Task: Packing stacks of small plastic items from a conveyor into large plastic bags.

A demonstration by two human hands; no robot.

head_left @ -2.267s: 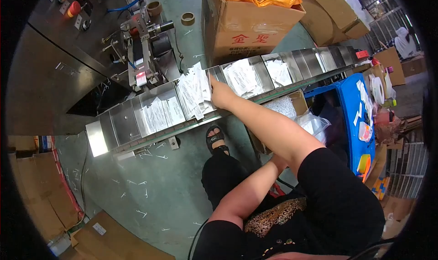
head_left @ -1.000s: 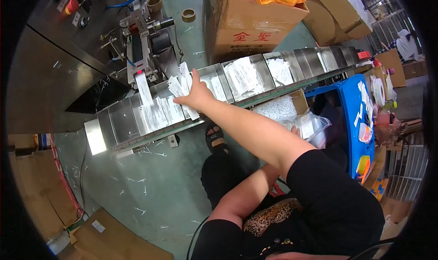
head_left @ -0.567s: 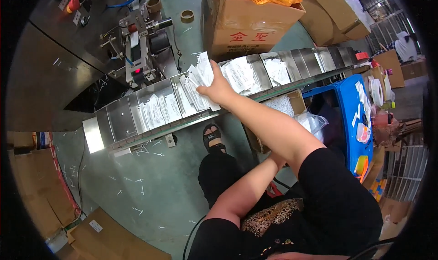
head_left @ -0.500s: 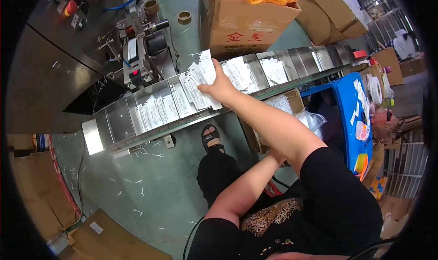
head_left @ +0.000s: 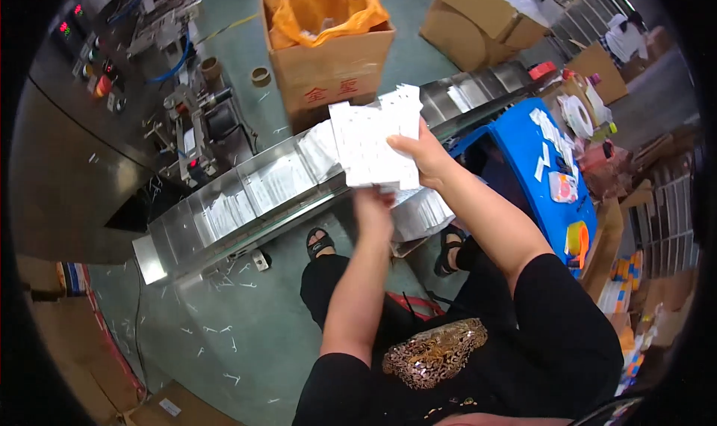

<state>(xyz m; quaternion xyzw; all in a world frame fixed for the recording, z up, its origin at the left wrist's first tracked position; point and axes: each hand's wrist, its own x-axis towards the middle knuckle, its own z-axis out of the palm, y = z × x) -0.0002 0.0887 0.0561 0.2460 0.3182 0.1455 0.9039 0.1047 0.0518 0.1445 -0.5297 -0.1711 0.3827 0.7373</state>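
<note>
My right hand is closed on a thick stack of flat white packets, its thumb across their face. The stack is raised in front of the metal conveyor. Just under the stack's lower edge is my left hand, smeared by motion, with its fingers partly hidden. More white packets lie in the conveyor's compartments, left of the held stack. Below the stack, an open carton holds white packets in rows.
A carton lined with an orange bag stands behind the conveyor. To the left is a machine. A blue table with white strips and tape is at right. Small white plastic pieces litter the floor.
My right hand has lifted a stack of packets off the conveyor and moved right with it. My left hand has come up from near the carton to the stack's lower edge. The view has shifted.
</note>
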